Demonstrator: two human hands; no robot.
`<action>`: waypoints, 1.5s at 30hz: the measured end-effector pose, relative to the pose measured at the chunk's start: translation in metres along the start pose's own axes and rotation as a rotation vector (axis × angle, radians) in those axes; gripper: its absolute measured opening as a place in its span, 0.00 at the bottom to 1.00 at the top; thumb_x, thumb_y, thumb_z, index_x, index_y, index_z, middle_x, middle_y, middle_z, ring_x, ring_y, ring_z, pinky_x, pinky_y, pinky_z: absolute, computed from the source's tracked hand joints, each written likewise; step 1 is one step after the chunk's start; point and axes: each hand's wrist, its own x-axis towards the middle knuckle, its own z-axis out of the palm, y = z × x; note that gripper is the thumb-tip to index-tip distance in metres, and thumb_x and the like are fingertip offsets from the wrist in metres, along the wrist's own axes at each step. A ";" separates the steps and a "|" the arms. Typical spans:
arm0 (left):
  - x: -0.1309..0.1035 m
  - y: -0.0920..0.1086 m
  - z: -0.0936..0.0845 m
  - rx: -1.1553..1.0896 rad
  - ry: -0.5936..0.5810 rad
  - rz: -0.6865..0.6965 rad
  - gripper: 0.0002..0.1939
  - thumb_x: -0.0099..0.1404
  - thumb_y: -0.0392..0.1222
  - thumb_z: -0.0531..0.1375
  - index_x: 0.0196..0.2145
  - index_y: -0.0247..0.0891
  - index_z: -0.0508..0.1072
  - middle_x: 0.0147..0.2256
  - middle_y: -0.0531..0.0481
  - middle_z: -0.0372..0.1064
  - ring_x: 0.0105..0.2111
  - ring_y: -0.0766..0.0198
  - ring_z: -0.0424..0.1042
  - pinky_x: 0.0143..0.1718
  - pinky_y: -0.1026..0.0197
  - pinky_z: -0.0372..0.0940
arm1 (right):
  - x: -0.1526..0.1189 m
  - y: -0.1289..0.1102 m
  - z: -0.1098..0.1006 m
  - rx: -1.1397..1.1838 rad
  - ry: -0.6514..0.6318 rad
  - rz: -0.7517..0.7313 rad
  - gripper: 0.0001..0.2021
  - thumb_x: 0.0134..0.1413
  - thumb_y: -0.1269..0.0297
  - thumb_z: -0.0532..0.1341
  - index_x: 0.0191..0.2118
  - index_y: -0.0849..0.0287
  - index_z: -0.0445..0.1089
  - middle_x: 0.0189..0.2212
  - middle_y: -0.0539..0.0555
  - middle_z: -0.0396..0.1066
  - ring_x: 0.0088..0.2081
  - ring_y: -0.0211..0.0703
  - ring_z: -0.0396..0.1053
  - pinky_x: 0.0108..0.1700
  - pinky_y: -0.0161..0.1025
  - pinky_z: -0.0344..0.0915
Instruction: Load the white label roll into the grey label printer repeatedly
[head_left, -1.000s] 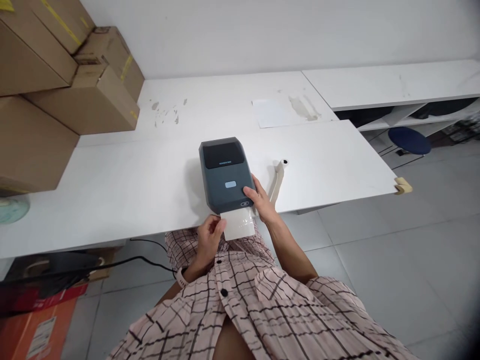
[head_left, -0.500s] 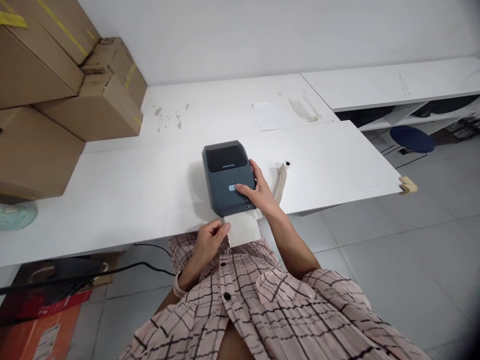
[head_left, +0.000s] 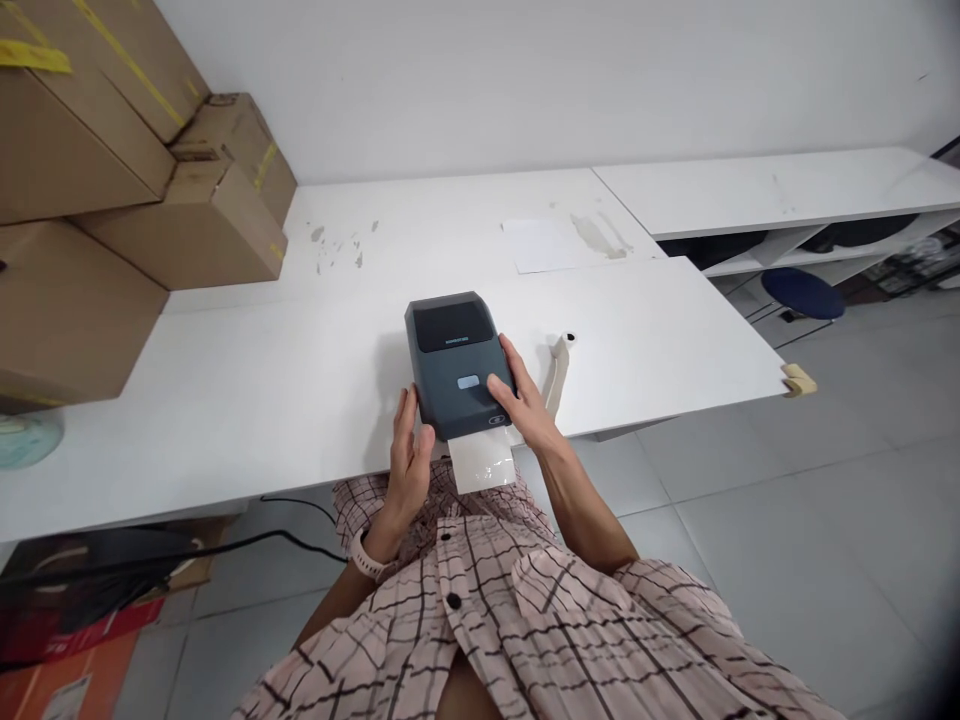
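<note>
A dark blue-grey label printer [head_left: 459,365] with a black window and a pale button rests near the table's front edge. From its front hangs a blank white label strip [head_left: 482,462], glossy on its lower part. My right hand [head_left: 527,400] grips the printer's right side, thumb on the top face and fingers down the flank. Against the left front side lies my left hand [head_left: 409,465], its fingers stretched out and thumb apart; it holds nothing. A small paper roll [head_left: 568,342] with a loose tail sits to the right of the printer.
Cardboard boxes [head_left: 217,225] are stacked at the left on the white table [head_left: 300,400]. A white sheet [head_left: 532,246] lies toward the back. A foam guard [head_left: 799,380] covers the right corner. A blue stool [head_left: 802,292] stands beyond, and a black cable [head_left: 247,540] runs below.
My left hand has let go of the label strip and moved up to the printer's left side. My right thumb has shifted off the button, toward the right. The view has tilted slightly.
</note>
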 end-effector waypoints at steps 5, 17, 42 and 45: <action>0.009 0.009 -0.004 -0.027 0.041 0.136 0.34 0.75 0.63 0.45 0.73 0.51 0.53 0.75 0.54 0.41 0.75 0.54 0.40 0.74 0.50 0.46 | 0.006 0.000 -0.008 0.059 -0.027 -0.061 0.41 0.63 0.32 0.51 0.74 0.44 0.47 0.75 0.49 0.48 0.75 0.53 0.44 0.75 0.58 0.44; 0.104 0.002 0.003 0.031 0.017 -0.039 0.41 0.63 0.43 0.65 0.71 0.48 0.55 0.71 0.43 0.53 0.71 0.42 0.53 0.68 0.42 0.58 | 0.128 -0.050 -0.003 -0.129 -0.004 -0.372 0.45 0.61 0.26 0.36 0.76 0.43 0.29 0.77 0.46 0.36 0.77 0.50 0.30 0.76 0.58 0.33; 0.104 0.005 0.010 0.131 0.069 0.054 0.48 0.59 0.28 0.59 0.73 0.49 0.47 0.72 0.44 0.52 0.71 0.46 0.54 0.70 0.38 0.53 | 0.118 -0.036 0.023 -1.208 -0.537 -0.324 0.32 0.57 0.60 0.66 0.66 0.60 0.63 0.59 0.66 0.72 0.59 0.65 0.69 0.61 0.56 0.61; 0.104 0.004 0.012 0.125 0.092 0.043 0.48 0.59 0.28 0.59 0.73 0.48 0.49 0.71 0.44 0.55 0.71 0.45 0.54 0.71 0.39 0.52 | 0.122 -0.038 0.031 -1.324 -0.585 -0.278 0.40 0.52 0.58 0.69 0.69 0.61 0.59 0.59 0.68 0.71 0.60 0.66 0.69 0.62 0.56 0.59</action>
